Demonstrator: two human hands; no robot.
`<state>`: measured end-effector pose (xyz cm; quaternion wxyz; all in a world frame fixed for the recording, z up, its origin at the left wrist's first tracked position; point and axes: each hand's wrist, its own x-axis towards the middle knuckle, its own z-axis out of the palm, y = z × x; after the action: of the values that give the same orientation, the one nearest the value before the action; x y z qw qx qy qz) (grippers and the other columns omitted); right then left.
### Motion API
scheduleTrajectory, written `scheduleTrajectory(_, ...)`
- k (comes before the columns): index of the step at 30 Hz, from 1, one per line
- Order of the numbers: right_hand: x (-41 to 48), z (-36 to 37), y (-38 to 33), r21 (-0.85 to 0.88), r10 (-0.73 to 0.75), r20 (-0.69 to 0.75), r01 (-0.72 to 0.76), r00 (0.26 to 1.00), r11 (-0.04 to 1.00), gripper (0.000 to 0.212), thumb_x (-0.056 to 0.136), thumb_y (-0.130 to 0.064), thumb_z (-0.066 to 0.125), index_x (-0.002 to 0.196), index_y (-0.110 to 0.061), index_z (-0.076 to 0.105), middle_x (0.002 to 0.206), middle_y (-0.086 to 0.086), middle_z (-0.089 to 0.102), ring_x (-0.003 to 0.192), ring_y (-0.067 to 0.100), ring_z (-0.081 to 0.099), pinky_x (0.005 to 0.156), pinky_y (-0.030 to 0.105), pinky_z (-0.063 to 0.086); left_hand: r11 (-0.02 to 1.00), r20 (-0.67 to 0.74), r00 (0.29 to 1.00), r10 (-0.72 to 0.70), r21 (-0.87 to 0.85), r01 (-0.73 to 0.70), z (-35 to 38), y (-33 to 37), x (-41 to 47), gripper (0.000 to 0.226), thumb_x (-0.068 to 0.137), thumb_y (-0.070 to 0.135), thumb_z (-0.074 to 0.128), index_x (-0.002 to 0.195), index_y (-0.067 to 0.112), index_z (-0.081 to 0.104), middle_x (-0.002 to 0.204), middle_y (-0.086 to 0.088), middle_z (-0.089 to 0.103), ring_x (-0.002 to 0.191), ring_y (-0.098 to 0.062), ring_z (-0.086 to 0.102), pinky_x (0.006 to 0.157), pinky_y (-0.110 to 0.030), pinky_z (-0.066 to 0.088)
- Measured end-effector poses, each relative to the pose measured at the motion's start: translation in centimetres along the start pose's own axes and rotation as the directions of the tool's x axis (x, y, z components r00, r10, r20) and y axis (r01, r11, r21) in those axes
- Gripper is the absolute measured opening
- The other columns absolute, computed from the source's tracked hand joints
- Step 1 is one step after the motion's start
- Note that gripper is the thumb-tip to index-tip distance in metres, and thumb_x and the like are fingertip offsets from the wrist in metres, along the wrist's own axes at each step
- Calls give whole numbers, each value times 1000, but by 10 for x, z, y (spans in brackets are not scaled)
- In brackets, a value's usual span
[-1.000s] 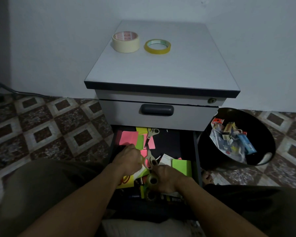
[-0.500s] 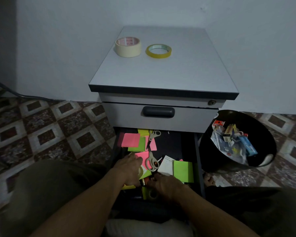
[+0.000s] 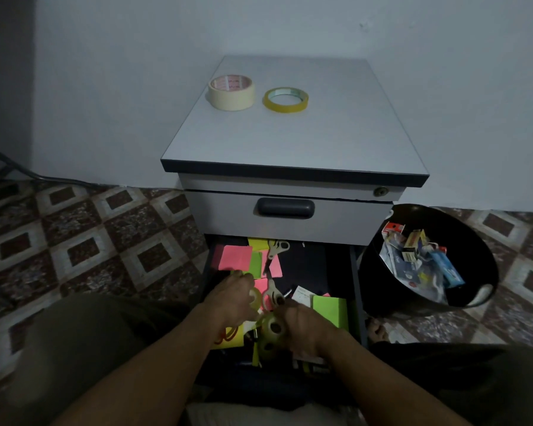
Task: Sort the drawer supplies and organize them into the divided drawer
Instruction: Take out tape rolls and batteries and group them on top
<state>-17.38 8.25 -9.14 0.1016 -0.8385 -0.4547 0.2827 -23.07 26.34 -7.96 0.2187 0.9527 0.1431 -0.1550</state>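
A person's hands reach into the open lower drawer (image 3: pixel 356 272) among sticky notes (image 3: pixel 234 257) and scissors (image 3: pixel 271 291). The right hand (image 3: pixel 305 325) grips a clear tape roll (image 3: pixel 273 328). In the dim light the left hand (image 3: pixel 228 299) appears to pinch a smaller roll (image 3: pixel 255 298).

In the open drawer (image 3: pixel 354 272), near its front edge, the right hand (image 3: pixel 302 329) grips a small clear roll (image 3: pixel 273 327). The left hand (image 3: pixel 230 299) touches a clear ring (image 3: pixel 255 298), its grip unclear. Notes (image 3: pixel 234 258) and scissors (image 3: pixel 277 248) lie toward the back edge, and cream tape (image 3: pixel 231 93) and yellow tape (image 3: pixel 285 99) sit near the cabinet's (image 3: pixel 290 142) back left corner.
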Motion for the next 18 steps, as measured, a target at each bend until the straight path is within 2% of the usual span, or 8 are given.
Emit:
scheduleTrajectory(4, -2, -32, -6, -14, 12, -67, -13, 998, 1000, 42, 87, -25, 68, 126, -11, 58, 126, 9, 56, 120, 24, 49, 99, 31, 39, 999, -49, 998, 37, -27, -39, -24, 8, -2, 65, 74, 39, 85, 128, 19, 55, 119, 2, 49, 107, -16, 50, 90, -32, 49)
scheduleTrajectory(7, -10, -54, -11, -20, 2, -144, -5, 990, 1000, 31, 87, -28, 64, 115, -15, 61, 114, 8, 62, 110, 23, 51, 101, 30, 40, 997, -76, 994, 72, 1, -73, -48, 14, -8, 60, 77, 36, 83, 128, 16, 57, 120, 0, 50, 107, -19, 53, 89, -35, 51)
scheduleTrajectory(10, -22, -80, -20, -72, -1, -176, -12, 984, 997, 32, 89, -26, 61, 116, -9, 60, 117, 10, 60, 114, 23, 50, 99, 21, 30, 994, -76, 992, 103, 46, -100, -76, 23, -20, 61, 78, 39, 80, 130, 16, 55, 121, -3, 48, 106, -20, 53, 87, -36, 51)
scheduleTrajectory(13, -34, -103, -27, 22, 39, -221, -35, 975, 999, 42, 77, -34, 69, 115, -18, 58, 113, 2, 54, 113, 22, 52, 92, 29, 45, 987, -67, 989, 130, 109, -122, -106, 33, -36, 62, 78, 43, 79, 131, 22, 54, 125, 1, 49, 104, -16, 52, 86, -33, 51)
scheduleTrajectory(16, -48, -133, -39, 29, 44, -252, -38, 967, 999, 40, 75, -36, 72, 109, -23, 56, 106, -4, 50, 97, 19, 55, 78, 28, 46, 977, -62, 987, 148, 164, -136, -138, 44, -55, 60, 76, 45, 80, 128, 29, 54, 124, 5, 49, 103, -13, 51, 85, -31, 51)
scheduleTrajectory(18, -60, -157, -49, 13, 13, -309, -10, 951, 1000, 42, 77, -41, 72, 112, -27, 54, 109, -5, 52, 95, 16, 55, 76, 27, 46, 979, -78, 984, 159, 143, -147, -162, 50, -69, 54, 74, 45, 81, 120, 31, 57, 116, 8, 51, 99, -11, 53, 84, -32, 53)
